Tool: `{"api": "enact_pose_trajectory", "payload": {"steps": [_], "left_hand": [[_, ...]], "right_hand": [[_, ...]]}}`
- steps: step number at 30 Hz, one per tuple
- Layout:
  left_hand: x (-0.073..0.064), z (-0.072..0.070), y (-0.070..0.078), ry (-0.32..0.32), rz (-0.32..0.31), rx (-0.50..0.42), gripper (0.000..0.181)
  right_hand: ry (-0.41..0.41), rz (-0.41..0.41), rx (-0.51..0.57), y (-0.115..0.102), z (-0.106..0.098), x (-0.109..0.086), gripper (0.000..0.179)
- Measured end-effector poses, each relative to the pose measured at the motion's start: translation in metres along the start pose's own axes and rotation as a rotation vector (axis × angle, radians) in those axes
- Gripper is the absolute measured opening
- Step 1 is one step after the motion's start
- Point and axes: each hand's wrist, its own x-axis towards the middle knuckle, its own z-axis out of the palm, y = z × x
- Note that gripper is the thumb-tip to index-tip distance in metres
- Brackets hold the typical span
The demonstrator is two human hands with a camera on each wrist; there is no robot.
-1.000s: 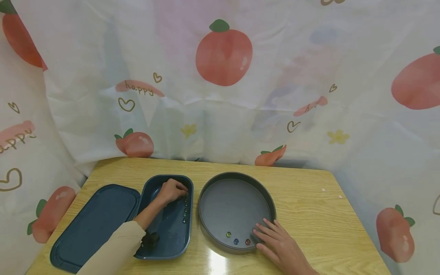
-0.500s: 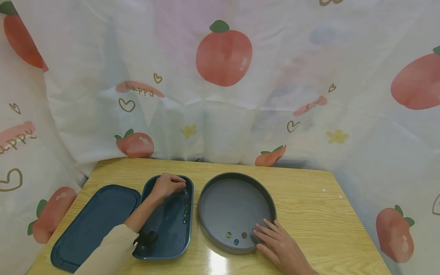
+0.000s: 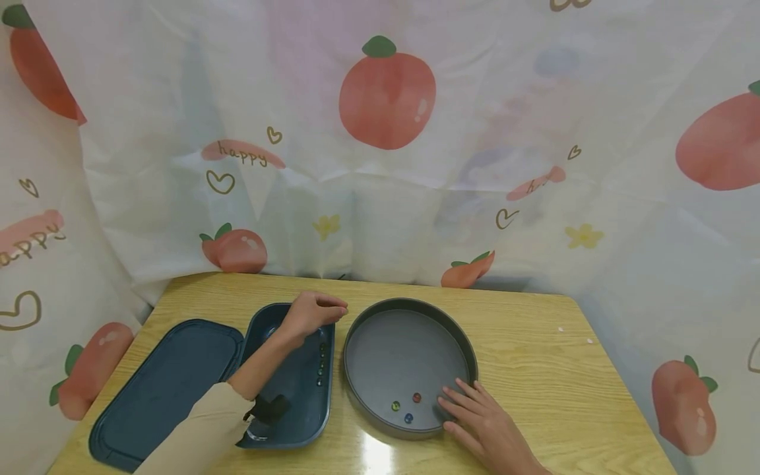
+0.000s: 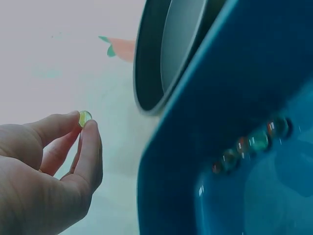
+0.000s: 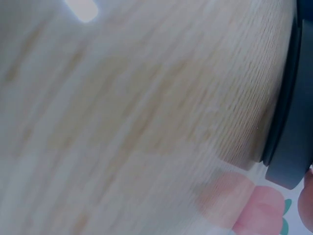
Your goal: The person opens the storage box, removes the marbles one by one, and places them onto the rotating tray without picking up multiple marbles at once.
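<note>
My left hand (image 3: 311, 315) pinches a yellow-green glass marble (image 4: 85, 118) between thumb and fingertips, raised over the right rim of the blue rectangular pan (image 3: 285, 441). Along that pan's right wall lies a row of several dark and greenish marbles (image 4: 258, 142). To its right stands a round grey pan (image 3: 404, 349) holding a green marble (image 3: 396, 406), a blue marble (image 3: 408, 418) and a red marble (image 3: 417, 398) near its front. With fingers spread, my right hand (image 3: 483, 422) rests on the round pan's lower right rim; only a fingertip shows in the right wrist view.
A flat blue lid (image 3: 166, 389) lies left of the rectangular pan, against its side. All stand on a wooden table (image 3: 534, 343) with a white fruit-print curtain (image 3: 380, 218) hanging behind it. Two small white specks lie at the table's right.
My left hand has risen from the far end of the marble row and moved right, over the pan's rim, with the marble. The red marble has rolled left and back. My right hand stays put.
</note>
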Motion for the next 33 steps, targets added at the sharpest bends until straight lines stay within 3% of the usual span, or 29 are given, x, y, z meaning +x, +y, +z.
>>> {"api": "enact_pose_trajectory", "payload": {"steps": [11, 18, 24, 33], "left_hand": [[0.011, 0.050, 0.009, -0.073, 0.017, 0.097, 0.018], [0.017, 0.077, 0.004, -0.100, 0.017, 0.119, 0.017], [0.022, 0.098, -0.006, -0.078, 0.004, 0.150, 0.010], [0.024, 0.119, -0.021, -0.064, 0.023, 0.203, 0.005]], "right_hand": [[-0.005, 0.006, 0.000, 0.000, 0.001, 0.000, 0.040], [-0.017, 0.020, -0.006, 0.001, 0.001, 0.000, 0.040], [-0.026, 0.023, -0.005, 0.002, 0.000, 0.001, 0.039], [-0.020, 0.016, -0.002, 0.002, 0.001, 0.000, 0.040]]}}
